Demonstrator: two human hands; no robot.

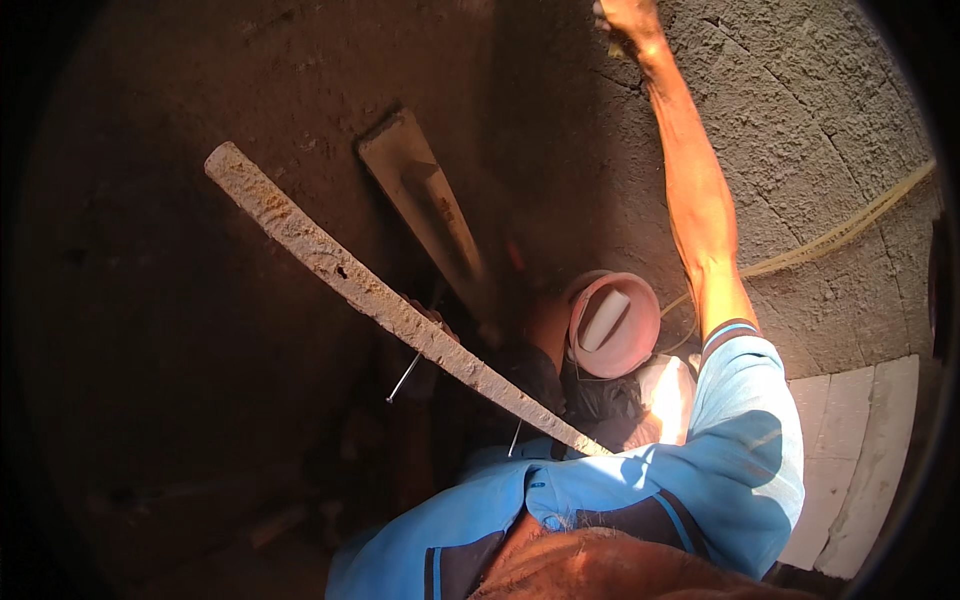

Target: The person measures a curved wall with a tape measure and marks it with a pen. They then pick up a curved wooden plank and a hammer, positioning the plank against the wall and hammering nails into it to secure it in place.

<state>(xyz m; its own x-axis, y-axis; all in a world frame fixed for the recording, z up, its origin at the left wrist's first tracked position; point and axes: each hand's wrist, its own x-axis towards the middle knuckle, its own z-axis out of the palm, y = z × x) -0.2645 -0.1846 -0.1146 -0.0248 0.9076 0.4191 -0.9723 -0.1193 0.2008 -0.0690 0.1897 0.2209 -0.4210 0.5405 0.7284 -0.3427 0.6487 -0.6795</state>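
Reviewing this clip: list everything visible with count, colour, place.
Plank: 1, pale, diagonal across centre
Nails: 2, silvery, below plank
Plastering float: 1, brown, upper centre
Bucket: 1, pink, right of centre
Block: 1, white, inside bucket
Bags: 2, black and pale, below bucket
Cord: 1, yellowish, right
Slabs: several, white, lower right
Rough surface: 1, grey, upper right
Unclear thing: 1, red, centre
Shirt: 1, blue, bottom
Left hand: 1, shadowed, at plank
Right hand: 1, sunlit, top edge

My feed's v. dark on the L half, detail mostly lost; the trowel (405, 170) looks dim + a bit soft. Hard sun lights the R forearm (697, 185) and blue sleeve (750, 400), w/ glare blowing out the bag (668, 385). Fisheye rim's black, pale slabs (866, 455) bowed nearby.
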